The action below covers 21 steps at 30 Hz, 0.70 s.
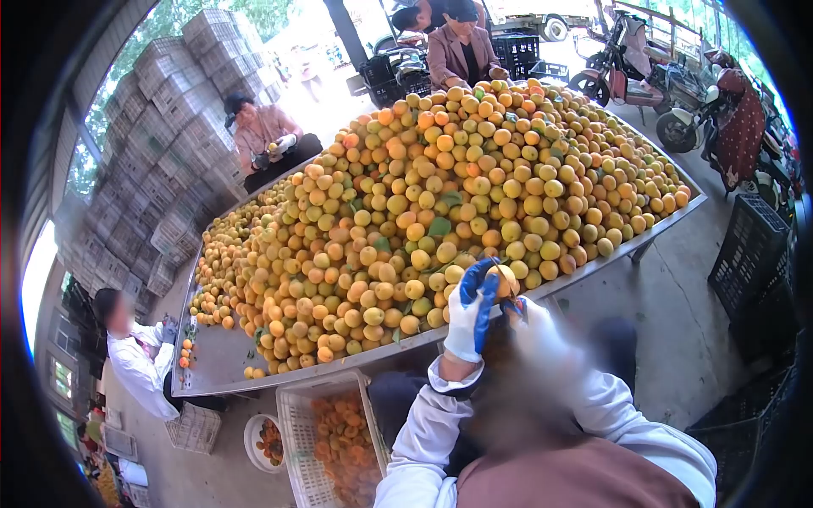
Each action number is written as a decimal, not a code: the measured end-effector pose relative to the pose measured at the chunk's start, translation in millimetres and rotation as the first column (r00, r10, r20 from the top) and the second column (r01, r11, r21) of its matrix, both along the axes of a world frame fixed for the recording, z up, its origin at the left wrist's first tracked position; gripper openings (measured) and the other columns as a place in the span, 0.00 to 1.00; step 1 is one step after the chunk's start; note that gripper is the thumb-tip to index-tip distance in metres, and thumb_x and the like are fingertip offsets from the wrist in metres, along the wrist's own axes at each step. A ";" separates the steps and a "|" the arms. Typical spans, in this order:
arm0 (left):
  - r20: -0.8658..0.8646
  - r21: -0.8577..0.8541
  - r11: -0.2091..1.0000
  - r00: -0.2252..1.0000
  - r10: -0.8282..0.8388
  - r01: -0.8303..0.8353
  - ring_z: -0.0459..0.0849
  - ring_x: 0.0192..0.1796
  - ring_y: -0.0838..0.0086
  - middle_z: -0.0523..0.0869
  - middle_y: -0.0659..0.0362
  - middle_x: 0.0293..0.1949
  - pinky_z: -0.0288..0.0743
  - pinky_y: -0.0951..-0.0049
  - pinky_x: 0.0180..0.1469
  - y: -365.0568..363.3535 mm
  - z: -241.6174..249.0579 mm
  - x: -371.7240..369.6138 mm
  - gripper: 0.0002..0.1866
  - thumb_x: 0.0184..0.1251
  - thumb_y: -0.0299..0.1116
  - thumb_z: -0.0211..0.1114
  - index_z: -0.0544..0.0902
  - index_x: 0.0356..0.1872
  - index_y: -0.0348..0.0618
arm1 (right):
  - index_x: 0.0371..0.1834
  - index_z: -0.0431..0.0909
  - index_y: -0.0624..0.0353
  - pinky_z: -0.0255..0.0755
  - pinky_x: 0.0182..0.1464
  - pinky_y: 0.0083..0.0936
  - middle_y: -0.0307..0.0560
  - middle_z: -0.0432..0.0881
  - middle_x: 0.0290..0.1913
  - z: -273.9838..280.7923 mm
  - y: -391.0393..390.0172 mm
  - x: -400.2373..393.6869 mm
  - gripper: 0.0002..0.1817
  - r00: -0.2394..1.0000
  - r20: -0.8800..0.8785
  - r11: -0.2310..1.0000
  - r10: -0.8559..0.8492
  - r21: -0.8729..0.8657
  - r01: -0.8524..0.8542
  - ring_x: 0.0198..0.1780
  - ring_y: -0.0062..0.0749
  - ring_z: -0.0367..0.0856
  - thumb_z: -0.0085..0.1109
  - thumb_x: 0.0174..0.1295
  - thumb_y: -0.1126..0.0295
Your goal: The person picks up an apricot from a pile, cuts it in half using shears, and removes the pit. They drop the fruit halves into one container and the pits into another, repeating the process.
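Note:
Just past the near edge of a metal table [203,372], my left hand [471,310] wears a white glove with a blue coated palm. Its fingers are closed round an orange-yellow apricot [507,281]. Close against the fruit's lower right is my right hand [535,328], also gloved and partly blurred. Its fingers are bent together, and what they hold, if anything, I cannot make out. A large heap of apricots [440,212] with a few green leaves covers most of the table in front of both hands.
A white crate [292,440] of opened apricots stands lower left, beside a white bucket [251,440] holding dark bits. Co-workers sit at the left and far sides. Stacked crates [161,127] rise at left; black crates [745,250] and parked scooters [677,118] stand right.

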<state>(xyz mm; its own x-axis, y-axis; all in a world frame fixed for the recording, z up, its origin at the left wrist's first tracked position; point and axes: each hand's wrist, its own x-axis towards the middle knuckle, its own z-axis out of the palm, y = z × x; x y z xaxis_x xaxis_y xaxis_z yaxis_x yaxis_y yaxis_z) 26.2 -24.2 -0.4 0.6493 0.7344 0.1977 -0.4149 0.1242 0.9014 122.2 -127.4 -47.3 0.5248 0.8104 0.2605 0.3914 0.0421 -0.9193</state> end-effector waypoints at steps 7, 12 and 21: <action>-0.012 -0.082 0.996 0.999 0.040 -0.041 0.88 0.39 0.72 0.86 0.57 0.42 0.84 0.73 0.43 0.0 -23.8 15.4 0.18 0.68 0.30 0.70 0.79 0.54 0.33 | 0.41 0.78 0.65 0.72 0.35 0.38 0.61 0.82 0.30 -15.1 7.1 -4.6 0.05 0.997 0.045 0.998 -0.065 0.014 0.064 0.32 0.54 0.82 0.60 0.66 0.76; -0.014 -0.211 0.977 0.999 -0.045 0.041 0.90 0.36 0.65 0.87 0.54 0.34 0.84 0.72 0.37 -2.1 -23.0 14.0 0.18 0.74 0.43 0.65 0.81 0.46 0.34 | 0.40 0.80 0.59 0.66 0.32 0.22 0.38 0.80 0.27 21.9 -5.0 -23.4 0.09 0.988 -0.155 1.000 0.000 0.025 0.003 0.28 0.20 0.71 0.51 0.76 0.69; 0.018 -0.037 0.990 0.991 -0.132 0.132 0.90 0.41 0.62 0.88 0.51 0.40 0.85 0.68 0.43 9.1 -44.1 13.2 0.22 0.77 0.44 0.59 0.80 0.53 0.31 | 0.41 0.78 0.57 0.63 0.27 0.23 0.36 0.75 0.24 17.8 -3.8 -15.1 0.12 0.809 -0.582 0.989 0.082 -0.049 -0.136 0.22 0.20 0.70 0.52 0.76 0.61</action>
<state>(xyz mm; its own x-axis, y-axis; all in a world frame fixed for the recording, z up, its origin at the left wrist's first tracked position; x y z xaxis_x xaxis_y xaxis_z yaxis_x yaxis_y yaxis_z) 39.4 -15.1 -44.5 0.7382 0.6497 0.1814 -0.4060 0.2132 0.8886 107.1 -131.2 -29.5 0.4633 0.8760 -0.1340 -0.2152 -0.0355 -0.9759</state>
